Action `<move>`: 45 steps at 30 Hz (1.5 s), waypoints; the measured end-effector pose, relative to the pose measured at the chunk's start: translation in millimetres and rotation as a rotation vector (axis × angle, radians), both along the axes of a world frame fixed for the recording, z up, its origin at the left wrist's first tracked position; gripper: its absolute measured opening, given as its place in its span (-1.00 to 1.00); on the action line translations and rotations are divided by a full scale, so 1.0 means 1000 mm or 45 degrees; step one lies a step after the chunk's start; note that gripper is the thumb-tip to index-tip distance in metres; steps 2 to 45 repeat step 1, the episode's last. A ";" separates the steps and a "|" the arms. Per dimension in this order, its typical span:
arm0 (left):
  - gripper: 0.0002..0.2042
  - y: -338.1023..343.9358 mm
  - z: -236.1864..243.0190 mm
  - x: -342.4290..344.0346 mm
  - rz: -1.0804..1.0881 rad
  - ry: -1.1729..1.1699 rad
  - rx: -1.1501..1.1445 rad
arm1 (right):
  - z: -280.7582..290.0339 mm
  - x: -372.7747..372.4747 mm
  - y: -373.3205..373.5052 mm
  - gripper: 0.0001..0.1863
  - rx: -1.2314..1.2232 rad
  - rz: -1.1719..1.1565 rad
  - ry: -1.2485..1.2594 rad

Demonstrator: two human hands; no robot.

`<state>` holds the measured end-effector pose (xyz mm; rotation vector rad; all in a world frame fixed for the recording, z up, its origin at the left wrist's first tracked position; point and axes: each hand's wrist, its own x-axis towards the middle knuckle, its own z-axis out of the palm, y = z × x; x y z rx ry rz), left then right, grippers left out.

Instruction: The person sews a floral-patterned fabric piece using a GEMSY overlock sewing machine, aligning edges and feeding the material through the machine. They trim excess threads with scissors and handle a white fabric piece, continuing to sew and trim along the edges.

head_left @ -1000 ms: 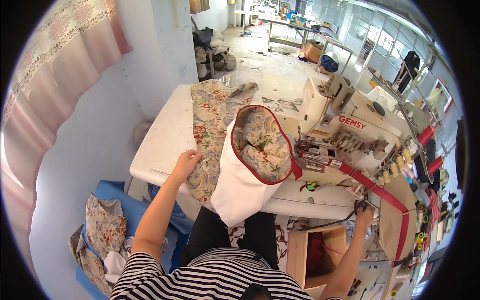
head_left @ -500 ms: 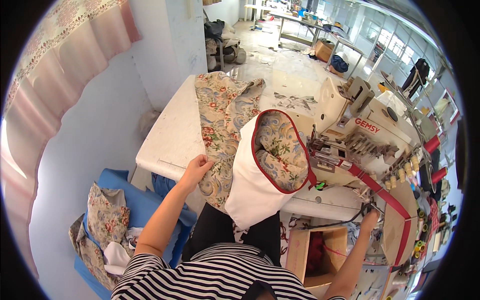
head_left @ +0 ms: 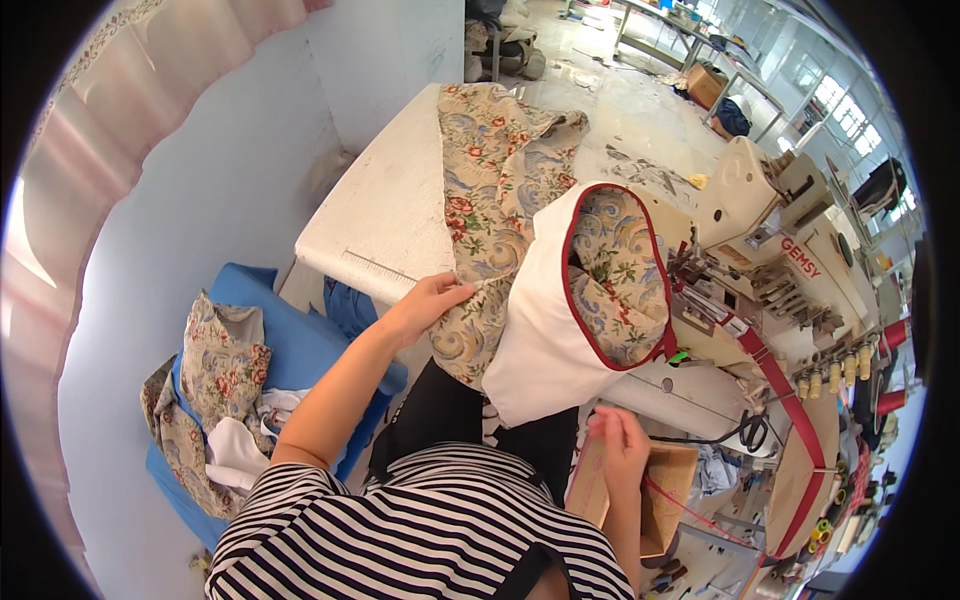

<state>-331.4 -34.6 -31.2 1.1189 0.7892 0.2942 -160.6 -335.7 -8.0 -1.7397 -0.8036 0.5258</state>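
My left hand point(head_left: 430, 305) pinches the near left edge of a long floral fabric piece point(head_left: 485, 215) that lies over the table. Beside it stands a white fabric pouch point(head_left: 535, 335) with floral lining point(head_left: 620, 270) and red binding point(head_left: 655, 240) round its mouth. Its near corner hangs past the table's front edge. The binding's end is by the sewing machine point(head_left: 770, 235). My right hand point(head_left: 620, 450) is in the air below the pouch, above a cardboard box, its fingers loosely bent and apart, nothing visible in them. Black-handled scissors point(head_left: 752, 432) lie at the table's right front edge.
Red tape point(head_left: 790, 400) runs over a brown board into the machine, next to several thread cones point(head_left: 835, 375). The cardboard box point(head_left: 665, 490) stands under the table edge. At left, more floral pieces point(head_left: 225, 355) rest on blue cloth point(head_left: 290, 335). A wall is beyond the white table point(head_left: 370, 210).
My right hand has left the scissors at the right and moved left, to below the pouch. My left hand stays on the floral fabric. The whole view has shifted.
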 end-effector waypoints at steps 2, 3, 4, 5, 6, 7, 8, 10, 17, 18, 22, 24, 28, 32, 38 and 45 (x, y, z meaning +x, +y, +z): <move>-0.61 -0.005 0.004 -0.004 -0.026 0.005 -0.038 | 0.008 -0.006 0.016 -0.83 0.055 0.096 -0.027; -0.61 -0.005 0.004 -0.004 -0.026 0.005 -0.038 | 0.008 -0.006 0.016 -0.83 0.055 0.096 -0.027; -0.61 -0.005 0.004 -0.004 -0.026 0.005 -0.038 | 0.008 -0.006 0.016 -0.83 0.055 0.096 -0.027; -0.61 -0.005 0.004 -0.004 -0.026 0.005 -0.038 | 0.008 -0.006 0.016 -0.83 0.055 0.096 -0.027; -0.61 -0.005 0.004 -0.004 -0.026 0.005 -0.038 | 0.008 -0.006 0.016 -0.83 0.055 0.096 -0.027; -0.61 -0.005 0.004 -0.004 -0.026 0.005 -0.038 | 0.008 -0.006 0.016 -0.83 0.055 0.096 -0.027; -0.61 -0.005 0.004 -0.004 -0.026 0.005 -0.038 | 0.008 -0.006 0.016 -0.83 0.055 0.096 -0.027; -0.61 -0.005 0.004 -0.004 -0.026 0.005 -0.038 | 0.008 -0.006 0.016 -0.83 0.055 0.096 -0.027; -0.61 -0.005 0.004 -0.004 -0.026 0.005 -0.038 | 0.008 -0.006 0.016 -0.83 0.055 0.096 -0.027; -0.61 -0.005 0.004 -0.004 -0.026 0.005 -0.038 | 0.008 -0.006 0.016 -0.83 0.055 0.096 -0.027; -0.61 -0.005 0.004 -0.004 -0.026 0.005 -0.038 | 0.008 -0.006 0.016 -0.83 0.055 0.096 -0.027; -0.61 -0.005 0.004 -0.004 -0.026 0.005 -0.038 | 0.008 -0.006 0.016 -0.83 0.055 0.096 -0.027; -0.61 -0.005 0.004 -0.004 -0.026 0.005 -0.038 | 0.008 -0.006 0.016 -0.83 0.055 0.096 -0.027; -0.61 -0.005 0.004 -0.004 -0.026 0.005 -0.038 | 0.008 -0.006 0.016 -0.83 0.055 0.096 -0.027; -0.61 -0.005 0.004 -0.004 -0.026 0.005 -0.038 | 0.008 -0.006 0.016 -0.83 0.055 0.096 -0.027; -0.61 -0.005 0.004 -0.004 -0.026 0.005 -0.038 | 0.008 -0.006 0.016 -0.83 0.055 0.096 -0.027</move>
